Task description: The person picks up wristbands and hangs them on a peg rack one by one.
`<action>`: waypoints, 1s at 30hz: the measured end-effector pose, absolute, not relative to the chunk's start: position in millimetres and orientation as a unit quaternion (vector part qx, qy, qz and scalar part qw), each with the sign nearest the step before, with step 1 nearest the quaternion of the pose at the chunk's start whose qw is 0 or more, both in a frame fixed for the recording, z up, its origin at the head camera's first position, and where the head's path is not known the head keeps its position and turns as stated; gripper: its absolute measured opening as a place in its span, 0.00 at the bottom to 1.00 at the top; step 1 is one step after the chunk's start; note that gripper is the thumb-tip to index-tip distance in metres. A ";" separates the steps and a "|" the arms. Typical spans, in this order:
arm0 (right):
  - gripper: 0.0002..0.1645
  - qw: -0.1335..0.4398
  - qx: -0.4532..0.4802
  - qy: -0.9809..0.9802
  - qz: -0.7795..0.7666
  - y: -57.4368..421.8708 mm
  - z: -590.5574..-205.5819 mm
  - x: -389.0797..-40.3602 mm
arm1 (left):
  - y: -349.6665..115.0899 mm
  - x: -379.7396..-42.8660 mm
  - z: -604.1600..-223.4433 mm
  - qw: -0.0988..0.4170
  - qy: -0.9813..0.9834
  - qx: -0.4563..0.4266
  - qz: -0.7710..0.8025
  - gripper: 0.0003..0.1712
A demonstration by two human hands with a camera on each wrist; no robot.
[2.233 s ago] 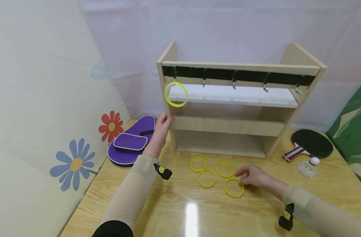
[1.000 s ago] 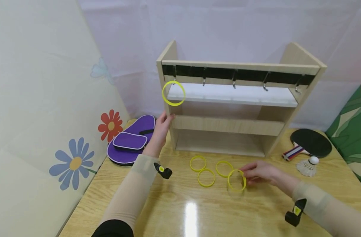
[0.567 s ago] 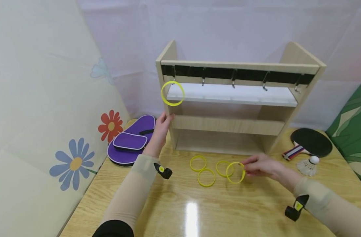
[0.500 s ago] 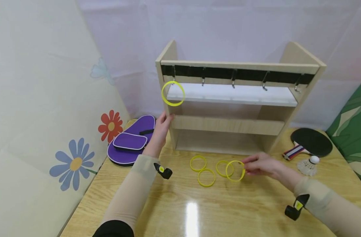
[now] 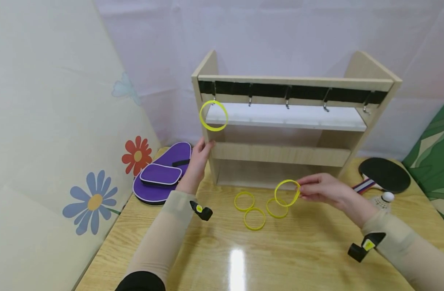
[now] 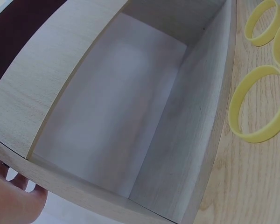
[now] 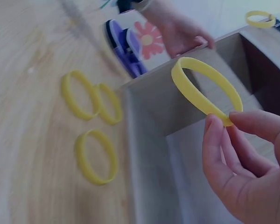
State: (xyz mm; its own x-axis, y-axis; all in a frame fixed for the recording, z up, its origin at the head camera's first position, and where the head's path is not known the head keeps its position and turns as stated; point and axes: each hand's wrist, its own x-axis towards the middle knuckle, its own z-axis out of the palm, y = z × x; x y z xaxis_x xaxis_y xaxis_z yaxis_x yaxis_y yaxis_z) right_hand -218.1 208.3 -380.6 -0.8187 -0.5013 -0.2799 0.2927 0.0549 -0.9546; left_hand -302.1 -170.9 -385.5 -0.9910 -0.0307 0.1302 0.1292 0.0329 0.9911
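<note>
Yellow rings (image 7: pixel 189 92), 1 of 5 pinched, 5 hooks (image 5: pixel 326 108)

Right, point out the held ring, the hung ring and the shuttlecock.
Held ring (image 7: pixel 191 96), right wrist view: lower-left side of its band.
Hung ring (image 5: pixel 214 129), head view: bottom of its band.
Shuttlecock (image 5: pixel 388 197), head view: its rounded white tip.

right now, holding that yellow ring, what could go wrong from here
The lifted ring might slip or twist, since the right hand pinches it at one spot. If dropped, it could knock the loose rings on the table. And if the left hand, gripping the rack, jolts it, the hung ring might swing off its hook.
</note>
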 end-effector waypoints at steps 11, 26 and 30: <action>0.15 0.249 -0.056 0.618 -0.744 200.5 -348.3 -222.1 | -169.7 -304.0 -386.9 0.061 -0.713 -0.033 -0.698 0.28; 0.12 0.181 -0.032 0.578 -0.795 186.3 -308.6 -224.0 | -170.8 -304.2 -388.6 0.063 -0.709 -0.031 -0.702 0.28; 0.11 0.172 -0.038 0.557 -0.812 176.3 -301.3 -224.3 | -170.3 -304.6 -388.3 0.063 -0.706 -0.034 -0.704 0.28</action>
